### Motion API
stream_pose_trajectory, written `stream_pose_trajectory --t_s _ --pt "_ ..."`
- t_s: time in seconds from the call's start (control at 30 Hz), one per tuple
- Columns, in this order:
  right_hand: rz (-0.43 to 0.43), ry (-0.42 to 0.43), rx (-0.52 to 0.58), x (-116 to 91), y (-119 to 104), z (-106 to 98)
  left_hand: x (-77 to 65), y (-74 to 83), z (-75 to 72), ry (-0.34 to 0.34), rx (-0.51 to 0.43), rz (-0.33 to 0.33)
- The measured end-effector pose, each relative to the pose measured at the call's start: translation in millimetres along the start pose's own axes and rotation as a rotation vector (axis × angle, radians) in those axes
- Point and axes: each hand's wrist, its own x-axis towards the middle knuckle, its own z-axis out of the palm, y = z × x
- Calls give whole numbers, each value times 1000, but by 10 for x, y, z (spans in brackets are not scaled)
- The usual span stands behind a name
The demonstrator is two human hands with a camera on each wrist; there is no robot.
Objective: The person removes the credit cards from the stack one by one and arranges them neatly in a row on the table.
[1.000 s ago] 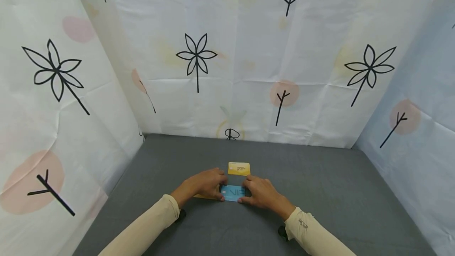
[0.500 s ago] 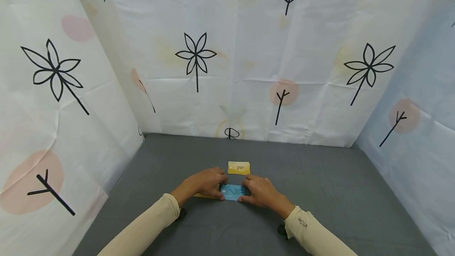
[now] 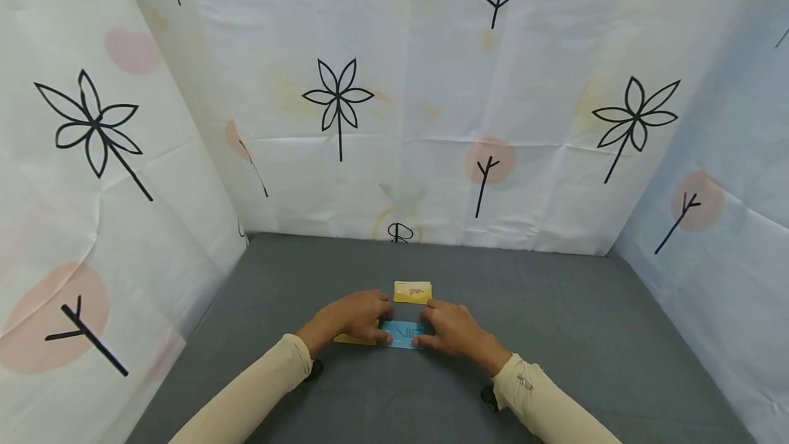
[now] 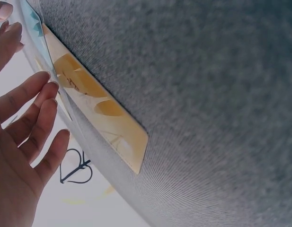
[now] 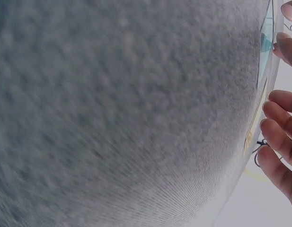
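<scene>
A blue card [image 3: 403,334] with large lettering lies flat on the grey table, between both hands. My left hand [image 3: 362,315] touches its left end, the thumb resting over the lower corner. At the opposite end, my right hand [image 3: 453,329] has its thumb and fingertips on the card. Both hands' other fingers look relaxed and gently bent in the left wrist and right wrist views. Partly hidden beneath the left hand is a yellow-orange card [image 4: 98,101], flat on the cloth. Behind the blue card lies a yellow card [image 3: 413,291], near the right fingertips.
Dark grey cloth covers the table [image 3: 530,314]. Pale curtains [image 3: 401,101] printed with flowers and twigs hang behind it and along both sides. Each cream sleeve [image 3: 259,382] has a dark object at its wrist.
Both thumbs have shifted slightly inward and up, onto the face of the blue card. The hands otherwise stay in place, and the yellow cards have not moved.
</scene>
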Motion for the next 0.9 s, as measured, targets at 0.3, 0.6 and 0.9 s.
stream_pose_trajectory --t_s 0.3,0.6,0.9 --pt "51 -13 -2 77 64 -24 60 -58 -29 -4 30 -44" --pt "121 -39 19 151 187 -34 132 -87 -52 0 31 -88" --pt "157 -25 32 218 303 -52 220 -133 -60 10 22 -114"
